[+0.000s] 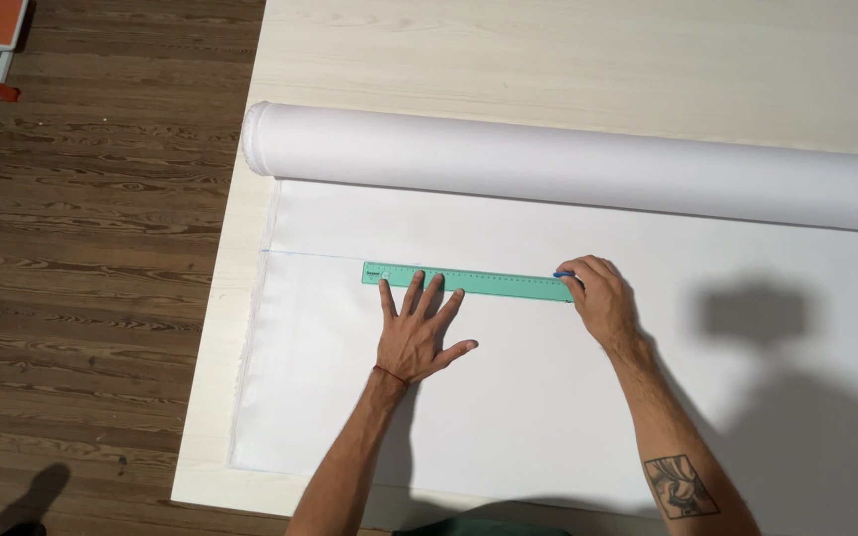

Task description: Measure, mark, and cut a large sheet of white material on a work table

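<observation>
Left hand [414, 333] spread flat, fingers pressing the green ruler [469, 283] onto white fabric [548, 397]. Right hand [603, 303] curled around a blue marker [562, 275] at the ruler's far end. Best kept firm, tip tight against the edge.

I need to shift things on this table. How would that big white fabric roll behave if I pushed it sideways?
The white fabric roll is a long round cylinder lying on the pale table, so it would probably roll rather than slide. It looks thickly wound, so likely heavy. Its loose sheet lies flat and limp, pinned under the left hand and green ruler, and would probably drag or wrinkle.
</observation>
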